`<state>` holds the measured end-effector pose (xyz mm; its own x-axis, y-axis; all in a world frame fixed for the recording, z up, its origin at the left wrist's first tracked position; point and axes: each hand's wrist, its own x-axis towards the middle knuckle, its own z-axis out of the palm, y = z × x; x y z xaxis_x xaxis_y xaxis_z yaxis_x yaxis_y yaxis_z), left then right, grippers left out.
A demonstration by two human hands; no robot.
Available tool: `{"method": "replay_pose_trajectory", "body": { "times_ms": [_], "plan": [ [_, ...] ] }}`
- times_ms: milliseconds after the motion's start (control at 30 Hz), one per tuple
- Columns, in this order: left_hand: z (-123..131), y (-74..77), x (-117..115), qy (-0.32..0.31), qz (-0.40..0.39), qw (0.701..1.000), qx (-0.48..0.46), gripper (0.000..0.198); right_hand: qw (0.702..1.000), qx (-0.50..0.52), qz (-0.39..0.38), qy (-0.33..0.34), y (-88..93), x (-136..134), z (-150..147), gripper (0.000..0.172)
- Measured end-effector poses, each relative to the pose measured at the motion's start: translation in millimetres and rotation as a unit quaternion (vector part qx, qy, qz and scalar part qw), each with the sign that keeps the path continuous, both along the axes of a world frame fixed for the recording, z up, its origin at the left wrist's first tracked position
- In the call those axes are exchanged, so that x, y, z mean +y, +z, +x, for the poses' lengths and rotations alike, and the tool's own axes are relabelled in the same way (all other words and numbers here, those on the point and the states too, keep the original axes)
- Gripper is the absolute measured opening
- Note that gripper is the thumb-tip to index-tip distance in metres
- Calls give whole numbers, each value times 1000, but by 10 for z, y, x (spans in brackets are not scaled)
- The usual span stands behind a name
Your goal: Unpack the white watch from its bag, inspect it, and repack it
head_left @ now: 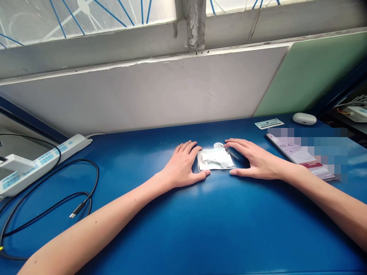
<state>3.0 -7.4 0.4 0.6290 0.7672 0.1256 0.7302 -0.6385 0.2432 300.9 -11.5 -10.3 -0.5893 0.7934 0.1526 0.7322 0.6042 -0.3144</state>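
Observation:
A small clear plastic bag [215, 159] with something white inside lies flat on the blue table [183, 229]. My left hand [183, 166] rests flat beside the bag's left edge, fingers stretched out, the thumb along its near edge. On the other side, my right hand [254, 159] lies flat too, its fingers spread and its fingertips touching the bag's right side. A small round white object [218, 145] sits just behind the bag.
A phone [298, 154] with a lit screen lies to the right of my right hand. Behind it are a white label card [268, 123] and a white earbud case [304, 118]. A white power strip [43, 162] and a black cable [57, 198] occupy the left.

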Motion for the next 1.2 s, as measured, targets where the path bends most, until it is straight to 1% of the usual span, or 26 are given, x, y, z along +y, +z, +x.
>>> {"method": "replay_pose_trajectory", "body": {
  "times_ms": [100,333,433,533,600,867,1067,1200],
  "plan": [
    [-1,4,2,3,-8,1000,4,79,1000,-5,-1,2,-7,15,12,83],
    [-4,27,3,5,-20,1000,15,72,1000,18,20,-2,-10,20,-9,74],
    [-6,22,5,3,-19,1000,15,70,998,52,34,-1,-11,13,-32,65],
    [-10,9,8,-1,-16,1000,6,68,996,82,43,18,-23,8,-49,52],
    [-16,3,11,-5,-15,1000,1,67,994,90,49,24,-33,7,-55,47],
    [-33,17,5,-10,-18,1000,-15,63,992,104,75,23,-33,-2,-77,38],
    [-22,35,-6,-13,-13,1000,9,63,988,115,106,-4,-4,-26,-110,33],
    [-15,16,-3,-11,-5,1000,5,61,985,129,115,-6,22,-46,-137,31]
  ]
}}
